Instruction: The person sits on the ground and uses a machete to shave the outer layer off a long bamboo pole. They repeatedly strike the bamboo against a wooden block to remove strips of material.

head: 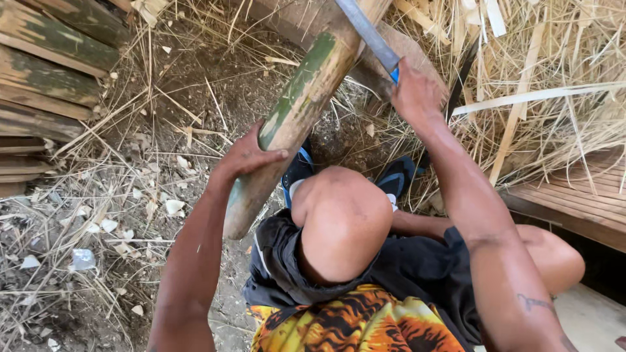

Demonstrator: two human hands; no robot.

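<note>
1. The left hand sits just left of frame centre, its fingers wrapped around a thick bamboo pole with the thumb lying across the near face.
2. The bamboo pole runs on a slant from about 7 o'clock near the raised knee up toward 1 o'clock at the top edge; its skin is tan with a long green streak.
3. The right hand is at about 1 o'clock from centre, fingers shut tight on the blue handle of a long knife.
4. The knife's grey blade points up and left toward 11 o'clock from the hand and lies against the upper part of the pole.
5. A dark shoe with blue trim shows just behind the pole, and a second one sits at 3 o'clock from it.
6. Weathered green-stained bamboo slats are stacked at 9 to 10 o'clock.
7. Dry straw and pale split strips pile up at 2 o'clock, above a wooden plank platform at 3 o'clock.
8. The earth floor at 8 o'clock is strewn with pale chips and straw.
</note>
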